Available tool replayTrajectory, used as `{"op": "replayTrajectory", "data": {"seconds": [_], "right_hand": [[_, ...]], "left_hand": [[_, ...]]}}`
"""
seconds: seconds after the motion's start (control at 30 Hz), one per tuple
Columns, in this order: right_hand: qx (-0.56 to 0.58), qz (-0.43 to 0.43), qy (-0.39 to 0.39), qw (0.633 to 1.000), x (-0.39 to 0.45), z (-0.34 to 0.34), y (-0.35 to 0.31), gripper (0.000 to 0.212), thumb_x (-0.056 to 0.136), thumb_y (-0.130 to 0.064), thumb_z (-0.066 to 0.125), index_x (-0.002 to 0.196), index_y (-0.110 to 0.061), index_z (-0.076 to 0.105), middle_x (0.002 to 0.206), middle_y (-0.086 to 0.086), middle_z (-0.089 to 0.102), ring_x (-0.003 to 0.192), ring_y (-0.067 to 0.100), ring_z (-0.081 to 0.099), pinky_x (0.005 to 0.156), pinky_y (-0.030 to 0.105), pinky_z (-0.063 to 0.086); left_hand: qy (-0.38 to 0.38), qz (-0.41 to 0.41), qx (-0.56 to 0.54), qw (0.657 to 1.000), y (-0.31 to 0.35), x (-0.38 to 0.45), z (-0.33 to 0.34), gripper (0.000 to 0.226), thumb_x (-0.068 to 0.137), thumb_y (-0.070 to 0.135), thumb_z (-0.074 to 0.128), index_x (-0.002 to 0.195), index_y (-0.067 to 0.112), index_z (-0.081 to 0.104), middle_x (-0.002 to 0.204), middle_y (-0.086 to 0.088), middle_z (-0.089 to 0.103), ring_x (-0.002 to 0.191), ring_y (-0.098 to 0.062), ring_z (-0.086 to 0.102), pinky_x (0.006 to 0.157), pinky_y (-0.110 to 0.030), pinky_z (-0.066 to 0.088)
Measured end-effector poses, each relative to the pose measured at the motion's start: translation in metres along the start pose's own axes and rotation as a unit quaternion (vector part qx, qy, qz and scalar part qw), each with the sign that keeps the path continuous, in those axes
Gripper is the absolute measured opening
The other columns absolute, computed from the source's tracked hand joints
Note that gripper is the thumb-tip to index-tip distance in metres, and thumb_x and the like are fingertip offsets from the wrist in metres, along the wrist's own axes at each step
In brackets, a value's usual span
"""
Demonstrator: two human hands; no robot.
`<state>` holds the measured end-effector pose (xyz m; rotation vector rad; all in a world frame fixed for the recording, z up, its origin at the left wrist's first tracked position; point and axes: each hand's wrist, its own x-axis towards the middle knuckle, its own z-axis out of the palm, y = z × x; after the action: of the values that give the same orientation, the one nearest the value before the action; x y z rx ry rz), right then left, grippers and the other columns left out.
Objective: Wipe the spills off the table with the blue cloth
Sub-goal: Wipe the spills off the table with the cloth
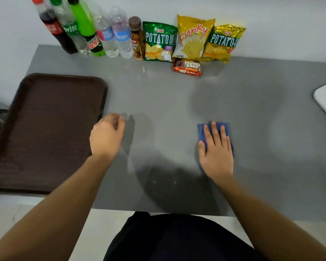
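Right hand point(216, 153) flat on blue cloth point(202, 132), grey table point(177, 102).

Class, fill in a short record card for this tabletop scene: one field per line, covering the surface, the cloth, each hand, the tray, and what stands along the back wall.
surface: grey table
cloth: blue cloth, flat on the table, right of centre
right hand: right hand pressed flat on the cloth, fingers spread
left hand: left hand loosely curled, empty, beside the tray
tray: brown tray, at the left, nothing on it
back wall: row of bottles, then snack bags
spills: none clearly visible
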<state>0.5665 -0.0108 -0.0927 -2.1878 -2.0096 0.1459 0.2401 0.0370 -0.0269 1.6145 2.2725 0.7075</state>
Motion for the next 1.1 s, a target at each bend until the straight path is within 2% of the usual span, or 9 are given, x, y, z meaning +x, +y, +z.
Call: {"op": "replayTrajectory", "data": {"seconds": [0.07, 0.13, 0.2, 0.33, 0.53, 0.67, 0.83, 1.1], "right_hand": [[0.001, -0.010, -0.019, 1.000, -0.019, 0.001, 0.000, 0.061, 0.105, -0.043, 0.035, 0.162, -0.022, 0.029, 0.171, 0.002, 0.022, 0.160, 0.027, 0.014, 0.128, 0.049, 0.019], [-0.003, -0.024, -0.034, 0.999, -0.035, 0.003, -0.006, 0.062, 0.106, -0.044, 0.032, 0.164, -0.023, 0.023, 0.173, 0.000, 0.017, 0.161, 0.025, 0.007, 0.129, 0.049, 0.018], [-0.018, -0.050, -0.012, 0.999, -0.051, 0.008, -0.015, 0.061, 0.107, -0.041, 0.036, 0.163, -0.020, 0.026, 0.172, 0.003, 0.020, 0.160, 0.027, 0.010, 0.127, 0.050, 0.023], [-0.028, -0.106, 0.020, 0.994, -0.069, 0.015, -0.044, 0.059, 0.107, -0.038, 0.041, 0.162, -0.019, 0.031, 0.171, 0.003, 0.023, 0.160, 0.028, 0.015, 0.125, 0.049, 0.028], [0.017, -0.208, 0.007, 0.978, -0.069, 0.030, -0.119, 0.058, 0.106, -0.040, 0.042, 0.161, -0.021, 0.034, 0.171, 0.002, 0.024, 0.160, 0.029, 0.015, 0.126, 0.048, 0.025], [0.029, -0.250, -0.033, 0.967, -0.039, 0.033, -0.164, 0.057, 0.107, -0.043, 0.038, 0.160, -0.024, 0.035, 0.171, -0.001, 0.023, 0.160, 0.026, 0.013, 0.128, 0.045, 0.020], [0.040, -0.197, -0.033, 0.979, 0.002, 0.035, -0.188, 0.053, 0.105, -0.038, 0.040, 0.157, -0.024, 0.042, 0.169, -0.002, 0.031, 0.158, 0.026, 0.021, 0.127, 0.044, 0.022], [0.021, -0.108, -0.039, 0.993, 0.006, 0.032, -0.152, 0.055, 0.106, -0.035, 0.036, 0.160, -0.024, 0.036, 0.170, 0.000, 0.027, 0.159, 0.028, 0.019, 0.126, 0.048, 0.024]], "left_hand": [[-0.004, -0.014, 0.006, 1.000, -0.013, -0.015, -0.016, 0.030, 0.103, 0.040, 0.055, 0.092, 0.017, 0.069, 0.080, -0.010, 0.071, 0.079, -0.039, 0.066, 0.066, -0.041, 0.050], [-0.010, -0.021, -0.001, 1.000, -0.022, -0.032, -0.029, 0.032, 0.104, 0.037, 0.054, 0.077, 0.020, 0.057, 0.069, -0.007, 0.063, 0.067, -0.036, 0.061, 0.060, -0.041, 0.046], [-0.020, -0.043, -0.009, 0.999, -0.029, -0.048, -0.039, 0.039, 0.105, 0.037, 0.054, 0.071, 0.018, 0.050, 0.061, -0.004, 0.057, 0.061, -0.033, 0.057, 0.058, -0.042, 0.046], [-0.050, -0.106, -0.025, 0.993, -0.039, -0.070, -0.051, 0.041, 0.106, 0.044, 0.048, 0.082, 0.015, 0.066, 0.065, -0.001, 0.063, 0.065, -0.024, 0.063, 0.065, -0.045, 0.054], [-0.047, -0.136, -0.056, 0.988, -0.048, -0.079, -0.062, 0.040, 0.107, 0.043, 0.049, 0.085, 0.015, 0.067, 0.065, -0.001, 0.065, 0.065, -0.021, 0.064, 0.066, -0.043, 0.056], [-0.040, -0.131, -0.056, 0.989, -0.056, -0.078, -0.065, 0.039, 0.107, 0.041, 0.050, 0.086, 0.014, 0.069, 0.068, -0.001, 0.067, 0.066, -0.019, 0.065, 0.068, -0.043, 0.056], [-0.058, -0.125, -0.059, 0.989, -0.063, -0.082, -0.068, 0.038, 0.106, 0.043, 0.049, 0.090, 0.016, 0.070, 0.073, 0.001, 0.071, 0.070, -0.018, 0.068, 0.072, -0.045, 0.059], [-0.054, -0.121, -0.078, 0.988, -0.089, -0.082, -0.079, 0.038, 0.106, 0.046, 0.049, 0.081, 0.023, 0.066, 0.067, 0.005, 0.066, 0.065, -0.014, 0.065, 0.065, -0.040, 0.058]]}}
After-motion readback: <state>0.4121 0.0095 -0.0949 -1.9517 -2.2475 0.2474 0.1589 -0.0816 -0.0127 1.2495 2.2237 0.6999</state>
